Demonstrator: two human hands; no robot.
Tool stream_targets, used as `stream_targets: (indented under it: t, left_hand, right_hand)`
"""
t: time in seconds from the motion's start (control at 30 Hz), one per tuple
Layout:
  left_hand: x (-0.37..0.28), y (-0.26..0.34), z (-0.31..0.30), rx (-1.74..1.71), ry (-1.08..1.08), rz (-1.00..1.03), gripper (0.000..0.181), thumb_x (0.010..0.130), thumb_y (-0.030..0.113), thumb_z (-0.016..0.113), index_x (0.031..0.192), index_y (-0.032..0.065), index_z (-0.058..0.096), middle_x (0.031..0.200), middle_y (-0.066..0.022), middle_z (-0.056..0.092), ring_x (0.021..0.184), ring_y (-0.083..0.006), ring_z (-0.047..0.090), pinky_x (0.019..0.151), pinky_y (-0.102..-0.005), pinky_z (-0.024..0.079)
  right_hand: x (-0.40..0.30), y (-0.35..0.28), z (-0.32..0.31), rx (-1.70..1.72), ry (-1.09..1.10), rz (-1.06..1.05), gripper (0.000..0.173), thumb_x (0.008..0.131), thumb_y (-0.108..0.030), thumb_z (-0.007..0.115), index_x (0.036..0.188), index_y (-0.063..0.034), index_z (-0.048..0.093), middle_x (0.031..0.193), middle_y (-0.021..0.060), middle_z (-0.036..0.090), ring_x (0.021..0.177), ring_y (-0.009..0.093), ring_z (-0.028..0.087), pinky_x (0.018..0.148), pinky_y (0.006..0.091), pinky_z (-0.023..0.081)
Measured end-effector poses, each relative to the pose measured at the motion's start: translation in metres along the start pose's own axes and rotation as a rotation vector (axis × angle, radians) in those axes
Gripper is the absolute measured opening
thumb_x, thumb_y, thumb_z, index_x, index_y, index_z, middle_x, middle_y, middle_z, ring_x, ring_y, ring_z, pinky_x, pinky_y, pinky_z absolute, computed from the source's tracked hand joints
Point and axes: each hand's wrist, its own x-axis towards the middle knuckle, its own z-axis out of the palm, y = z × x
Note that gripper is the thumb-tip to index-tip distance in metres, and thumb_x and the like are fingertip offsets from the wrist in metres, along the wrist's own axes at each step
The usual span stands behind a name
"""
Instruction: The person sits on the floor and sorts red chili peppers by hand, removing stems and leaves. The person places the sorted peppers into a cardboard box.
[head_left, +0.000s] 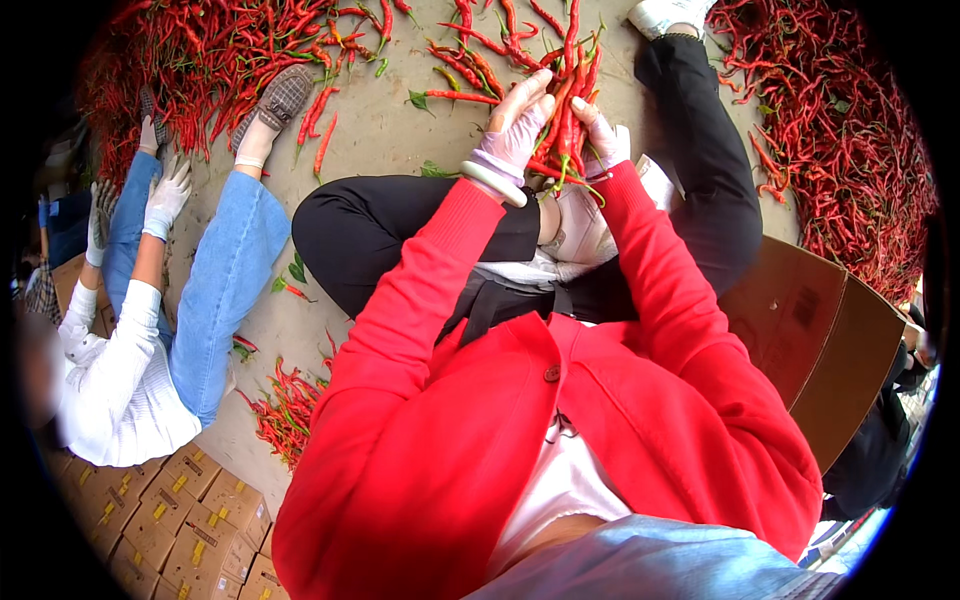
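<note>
Both my hands wear thin, pale translucent gloves and hold one bunch of long red chili peppers (564, 127) between them, above the floor in front of my crossed legs. My left hand (517, 124) cups the bunch from the left side, a white bangle at its wrist. On the right side, my right hand (602, 135) presses its thumb against the peppers. Green stems stick out at the lower end of the bunch. Loose red chili peppers (480, 56) lie on the floor just beyond my hands, some with green stems or leaves.
Large heaps of red chilies lie at upper left (202, 60) and right (832, 142). A small chili pile (289, 412) is at lower left. A person with white gloves (169, 191) sits at left. Cardboard cartons (172, 517) fill the lower left; an open cardboard box (817, 330) stands at right.
</note>
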Motion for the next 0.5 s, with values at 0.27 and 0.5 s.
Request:
stream_targets:
  t: [0.27, 0.5]
  left_hand:
    - [-0.003, 0.024, -0.041, -0.059, 0.068, -0.187, 0.059, 0.093, 0.049, 0.044, 0.128, 0.0010, 0.049, 0.123, -0.0145, 0.057, 0.113, -0.0240, 0.055, 0.097, -0.0335, 0.039]
    - [-0.020, -0.006, -0.076, -0.025, 0.216, -0.241, 0.051, 0.094, 0.043, 0.044, 0.120, 0.0009, 0.056, 0.112, -0.0128, 0.063, 0.102, -0.0208, 0.060, 0.090, -0.0319, 0.042]
  right_hand:
    - [0.001, -0.007, -0.015, 0.023, -0.238, -0.028, 0.058, 0.083, -0.030, 0.066, 0.127, 0.0004, 0.044, 0.118, 0.0170, 0.056, 0.106, 0.030, 0.058, 0.091, 0.0428, 0.049]
    - [-0.011, -0.022, -0.004, -0.140, -0.335, -0.044, 0.060, 0.079, -0.027, 0.070, 0.127, -0.0018, 0.044, 0.115, 0.0160, 0.057, 0.104, 0.028, 0.059, 0.089, 0.0406, 0.050]
